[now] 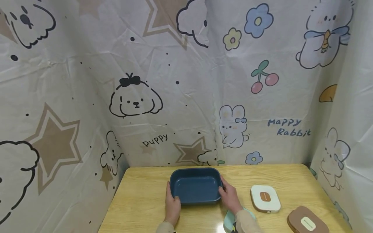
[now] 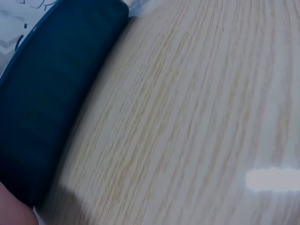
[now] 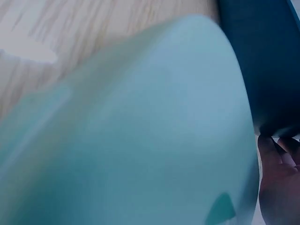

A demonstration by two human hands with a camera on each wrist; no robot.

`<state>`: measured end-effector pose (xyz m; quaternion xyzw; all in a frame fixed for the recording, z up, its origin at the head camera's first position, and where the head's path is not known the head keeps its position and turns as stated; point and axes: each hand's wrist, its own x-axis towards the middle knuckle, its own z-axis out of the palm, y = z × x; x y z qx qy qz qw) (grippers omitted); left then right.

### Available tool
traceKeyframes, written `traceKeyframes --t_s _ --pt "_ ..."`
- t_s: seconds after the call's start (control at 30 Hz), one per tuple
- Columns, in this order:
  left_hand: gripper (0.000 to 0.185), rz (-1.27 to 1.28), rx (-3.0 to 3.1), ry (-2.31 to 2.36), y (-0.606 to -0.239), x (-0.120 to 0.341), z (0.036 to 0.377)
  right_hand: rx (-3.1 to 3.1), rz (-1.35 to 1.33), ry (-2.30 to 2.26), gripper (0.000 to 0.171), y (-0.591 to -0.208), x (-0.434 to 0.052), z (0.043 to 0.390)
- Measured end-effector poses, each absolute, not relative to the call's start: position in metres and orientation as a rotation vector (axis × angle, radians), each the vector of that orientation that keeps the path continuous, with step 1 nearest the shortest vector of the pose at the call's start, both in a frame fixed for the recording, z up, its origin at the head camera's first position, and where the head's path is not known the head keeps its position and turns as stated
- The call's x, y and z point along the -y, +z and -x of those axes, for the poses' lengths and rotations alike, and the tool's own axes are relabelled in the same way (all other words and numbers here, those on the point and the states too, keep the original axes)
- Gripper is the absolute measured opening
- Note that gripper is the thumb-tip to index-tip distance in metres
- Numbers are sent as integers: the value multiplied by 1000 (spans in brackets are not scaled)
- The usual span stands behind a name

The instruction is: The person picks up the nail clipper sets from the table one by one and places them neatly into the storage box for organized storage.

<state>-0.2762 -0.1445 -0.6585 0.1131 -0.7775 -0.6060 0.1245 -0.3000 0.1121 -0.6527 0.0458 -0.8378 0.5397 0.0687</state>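
Head view shows both hands, left (image 1: 172, 204) and right (image 1: 230, 196), gripping the ends of an empty blue tray (image 1: 196, 186) resting mid-table (image 1: 140, 200), while a white lid (image 1: 265, 198) and a brown lid (image 1: 307, 221) lie untouched to the right.

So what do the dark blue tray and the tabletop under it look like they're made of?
The dark blue tray, held at its ends by the left hand and right hand, looks like moulded plastic, possibly glazed ceramic: smooth, uniform colour, rounded corners, soft sheen. The table looks like wood or wood-grain laminate: pale with straight grain lines and a glossy glare patch, so a sealed or laminated finish.
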Motion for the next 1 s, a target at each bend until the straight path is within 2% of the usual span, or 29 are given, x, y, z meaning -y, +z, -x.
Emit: traceKeyframes --t_s 1.0 --pt "83 -135 2362 -1741 -662 106 279 2596 -27 1595 60 -651 -161 298"
